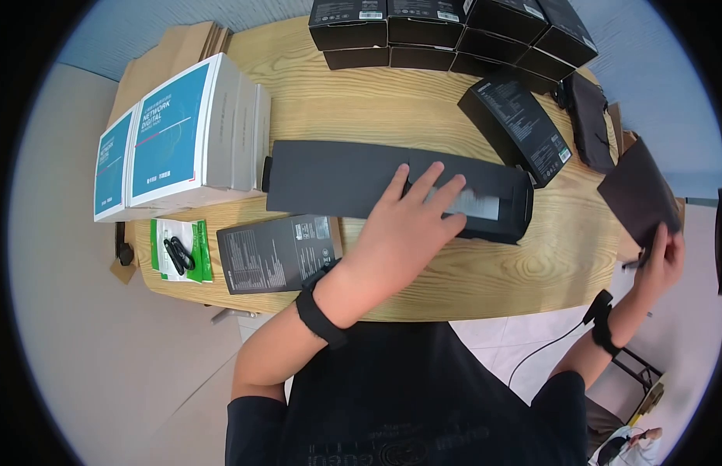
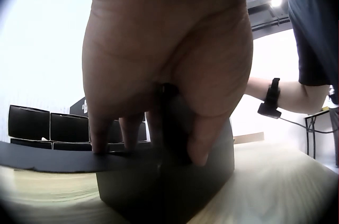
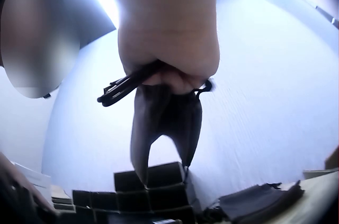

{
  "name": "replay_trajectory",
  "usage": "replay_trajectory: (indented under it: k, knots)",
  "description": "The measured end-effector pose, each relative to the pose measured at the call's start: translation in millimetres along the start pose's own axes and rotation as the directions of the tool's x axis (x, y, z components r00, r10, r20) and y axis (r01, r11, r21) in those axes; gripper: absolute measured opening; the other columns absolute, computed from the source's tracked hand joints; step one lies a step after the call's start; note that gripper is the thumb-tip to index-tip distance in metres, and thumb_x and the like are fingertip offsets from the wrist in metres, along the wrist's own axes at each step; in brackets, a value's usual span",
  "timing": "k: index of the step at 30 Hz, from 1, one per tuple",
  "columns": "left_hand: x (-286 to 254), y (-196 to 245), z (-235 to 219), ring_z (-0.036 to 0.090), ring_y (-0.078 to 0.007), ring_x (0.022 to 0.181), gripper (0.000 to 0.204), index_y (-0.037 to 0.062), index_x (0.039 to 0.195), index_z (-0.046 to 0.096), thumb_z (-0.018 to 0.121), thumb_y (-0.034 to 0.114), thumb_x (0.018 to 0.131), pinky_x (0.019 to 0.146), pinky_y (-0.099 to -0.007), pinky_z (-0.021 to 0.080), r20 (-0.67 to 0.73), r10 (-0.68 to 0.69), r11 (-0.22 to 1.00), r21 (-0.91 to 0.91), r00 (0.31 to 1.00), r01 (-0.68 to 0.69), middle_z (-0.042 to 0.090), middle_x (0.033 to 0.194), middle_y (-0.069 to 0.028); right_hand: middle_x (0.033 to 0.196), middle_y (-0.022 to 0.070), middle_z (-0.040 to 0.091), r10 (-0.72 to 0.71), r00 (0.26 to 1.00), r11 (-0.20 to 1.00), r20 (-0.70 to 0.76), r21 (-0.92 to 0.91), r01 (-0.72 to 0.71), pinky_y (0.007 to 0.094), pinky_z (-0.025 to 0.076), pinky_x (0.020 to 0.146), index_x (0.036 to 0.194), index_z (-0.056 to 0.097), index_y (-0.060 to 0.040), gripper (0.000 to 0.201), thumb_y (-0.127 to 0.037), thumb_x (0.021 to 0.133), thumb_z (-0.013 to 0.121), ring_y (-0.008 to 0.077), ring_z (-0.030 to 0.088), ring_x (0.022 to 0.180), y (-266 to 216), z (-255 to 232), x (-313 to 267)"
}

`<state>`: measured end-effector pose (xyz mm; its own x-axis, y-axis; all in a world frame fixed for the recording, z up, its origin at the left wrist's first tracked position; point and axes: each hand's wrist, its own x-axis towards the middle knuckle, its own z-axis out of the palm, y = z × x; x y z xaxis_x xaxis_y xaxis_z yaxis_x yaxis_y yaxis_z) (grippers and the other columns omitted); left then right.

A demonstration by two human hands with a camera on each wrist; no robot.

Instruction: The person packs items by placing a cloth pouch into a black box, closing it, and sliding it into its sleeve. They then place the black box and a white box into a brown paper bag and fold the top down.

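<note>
A long black box [image 1: 330, 179] lies opened out across the middle of the table, its lid folded back to the left. My left hand [image 1: 404, 237] rests over it with fingers spread, beside a pale label [image 1: 477, 206] that looks blurred. In the left wrist view the fingertips touch the black flap [image 2: 47, 158] and the thumb hangs over the box [image 2: 206, 179]. Off the table's right side, my right hand [image 1: 662, 260] grips a dark drawstring pouch [image 1: 639, 190] by one end. A slim black pen-like object [image 3: 130, 86] sticks out of the same hand.
Black boxes [image 1: 423, 27] stand stacked at the back, and another [image 1: 516, 128] lies nearer. A dark pouch [image 1: 592, 120] lies at the right. White-and-blue boxes [image 1: 171, 128] fill the left, near a printed box [image 1: 279, 256] and a black cable [image 1: 178, 255] on a green-white packet [image 1: 202, 248].
</note>
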<state>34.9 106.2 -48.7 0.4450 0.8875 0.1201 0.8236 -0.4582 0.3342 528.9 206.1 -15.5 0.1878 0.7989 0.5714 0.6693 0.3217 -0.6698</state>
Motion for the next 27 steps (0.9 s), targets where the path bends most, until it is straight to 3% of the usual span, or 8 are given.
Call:
replay_trajectory:
  k: [3,5,6,8,9,14,25,27]
  knots:
    - [11.2,-10.1,-5.3,0.042,-0.0373,0.146,0.039,0.0123,0.122,0.068,0.066,0.004,0.084,0.120,-0.0564,0.035,-0.017,0.002,0.998,0.063,1.000,-0.001,0.050,0.152,-0.0128,0.078,0.0086,0.069,-0.088,0.996,0.987,0.032,0.136,0.083,0.0228,0.041,0.052,0.107,0.072,0.0070,0.018,-0.004,0.093,0.071,0.0081,0.051,0.052,-84.9,-17.4,-53.3]
    - [19.7,-15.4,-9.7,0.042,-0.0380,0.145,0.042,0.0114,0.124,0.067,0.066,0.002,0.083,0.120,-0.0559,0.035,-0.058,-0.031,0.992,0.117,0.998,0.038,0.051,0.151,-0.0139,0.087,0.0178,0.071,-0.525,0.847,0.825,0.085,-0.192,0.531,0.0285,0.046,0.055,0.113,0.066,0.0145,0.029,-0.004,0.091,0.068,0.0167,0.059,0.062,-100.4,-40.3,-75.6]
    - [20.4,-17.2,-11.1,0.042,-0.0386,0.145,0.046,0.0105,0.126,0.066,0.066,0.000,0.082,0.119,-0.0554,0.035,-0.095,-0.074,0.979,0.181,0.993,0.091,0.051,0.150,-0.0150,0.081,0.0186,0.068,-0.339,0.935,0.936,-0.099,0.059,0.346,0.0326,0.048,0.060,0.101,0.068,0.0093,0.023,-0.010,0.089,0.066,0.0194,0.061,0.069,-152.4,4.0,-102.3]
    - [11.2,-15.5,-16.3,0.042,-0.0401,0.144,0.048,0.0077,0.129,0.064,0.067,-0.001,0.082,0.118,-0.0520,0.038,-0.141,-0.045,0.974,0.212,0.989,0.074,0.052,0.148,-0.0169,0.066,0.0059,0.057,-0.397,0.871,0.627,-0.289,0.608,0.487,0.0309,0.036,0.052,0.069,0.061,-0.0072,0.025,-0.024,0.083,0.071,0.0174,0.052,0.055,-207.9,88.6,-120.9]
    - [1.9,-7.3,-26.4,0.043,-0.0408,0.142,0.046,0.0072,0.130,0.063,0.067,0.000,0.084,0.116,-0.0504,0.040,-0.167,-0.063,0.991,0.102,0.984,0.081,0.053,0.147,-0.0173,0.066,0.0014,0.056,-0.768,0.549,0.582,0.330,0.717,0.384,0.0312,0.031,0.050,0.060,0.060,-0.0129,0.024,-0.022,0.079,0.072,0.0174,0.049,0.053,-179.9,50.0,-94.1]
    - [-73.5,19.8,-47.0,0.051,-0.0427,0.134,0.049,0.0039,0.138,0.057,0.071,0.018,0.093,0.109,-0.0464,0.044,0.126,-0.136,0.859,-0.479,0.983,0.181,0.054,0.144,-0.0206,0.089,0.0003,0.064,-0.382,0.459,0.915,0.802,0.398,0.067,0.0272,0.036,0.049,0.090,0.082,-0.0117,0.025,-0.002,0.067,0.082,0.0114,0.051,0.056,-173.5,96.0,-140.5]
    - [-124.6,27.2,-9.6,0.064,-0.0372,0.109,0.045,-0.0013,0.132,0.057,0.070,0.026,0.099,0.094,-0.0413,0.051,0.186,-0.208,0.557,-0.784,0.960,0.273,0.064,0.117,-0.0206,0.099,0.0139,0.072,-0.308,0.770,0.529,0.558,0.773,-0.349,0.0258,0.048,0.063,0.094,0.079,-0.0023,0.021,0.007,0.076,0.073,0.0205,0.065,0.073,-203.2,150.8,-186.4]
    - [-130.0,23.5,-16.1,0.066,-0.0348,0.104,0.035,-0.0001,0.124,0.061,0.072,0.019,0.097,0.090,-0.0391,0.052,0.245,-0.195,0.435,-0.846,0.950,0.308,0.066,0.112,-0.0181,0.096,0.0127,0.072,-0.292,0.713,0.675,0.637,0.666,-0.318,0.0256,0.047,0.064,0.098,0.078,-0.0028,0.022,0.006,0.078,0.073,0.0193,0.065,0.074,-202.6,152.0,-176.1]
